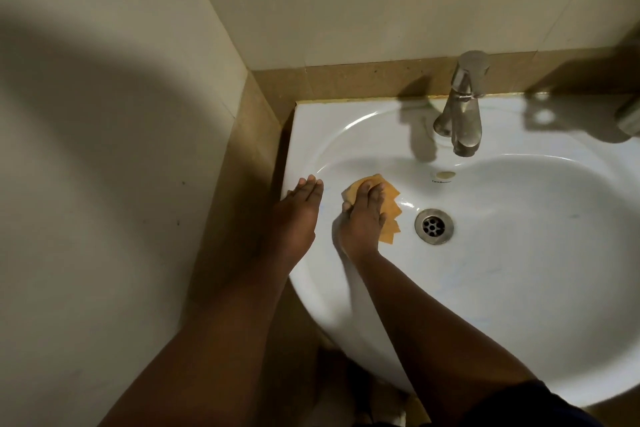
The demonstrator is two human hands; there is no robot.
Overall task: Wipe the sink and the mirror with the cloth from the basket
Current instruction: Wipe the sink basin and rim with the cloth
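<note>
Sleeve (512, 402): dark fabric at the lower right, covering the upper part of the arm that reaches into the basin.
Forearms: 2 bare arms run up from the bottom edge, the left toward the sink's left rim, the right into the bowl.
Sink (519, 305): white basin set into a tiled corner; its front curve lies nearest, its back edge meets the brown tile band.
Left hand (298, 215): fingers straight and together, palm flat on the sink's left rim near the front-left corner; it holds nothing and seems to brace the body while the other arm scrubs.
Right hand (363, 218): fingers spread slightly and pressed down flat on the cloth, thumb at its left edge; it pins the cloth to the bowl rather than gripping it, which suits a wiping stroke.
Cloth (391, 215): orange, folded in layers, lying on the bowl's left slope under the right hand, just beside the drain.
Drain (434, 226): metal, at the bowl's bottom, to the right of the cloth.
Tap (462, 111): steel, on the sink's back edge, spout over the bowl.
Mirror and basket: not in view; by my judgement the sink wipe is under way and the mirror remains.
</note>
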